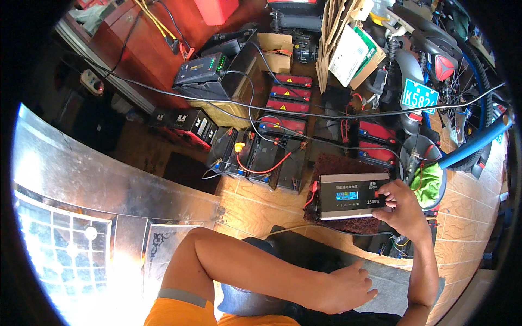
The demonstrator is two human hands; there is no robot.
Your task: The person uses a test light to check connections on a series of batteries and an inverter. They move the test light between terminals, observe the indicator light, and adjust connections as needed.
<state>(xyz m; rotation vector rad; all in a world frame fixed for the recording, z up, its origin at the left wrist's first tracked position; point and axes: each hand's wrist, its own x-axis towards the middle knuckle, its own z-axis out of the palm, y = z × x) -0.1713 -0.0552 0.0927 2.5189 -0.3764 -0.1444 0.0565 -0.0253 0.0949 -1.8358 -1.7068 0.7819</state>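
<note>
A black power inverter (352,196) with silver edges and a lit blue display lies on a dark brown mat (340,163). My right hand (405,209) is closed around the inverter's right end, with thumb and fingers near a small red part there. What exactly lies under the fingertips is partly hidden. A red clamp lead (312,193) meets the inverter's left side. Lower down, over my lap, my left hand (348,288) hangs with loosely bent, parted fingers and holds nothing.
Red-topped batteries (289,93) stand in rows behind the mat. A charger (204,68) with green lights rests on a black case. To the right, a bucket (421,149) holds a green cloth (427,182), near parked two-wheelers. A metal door (125,190) borders the left. Cables cross overhead.
</note>
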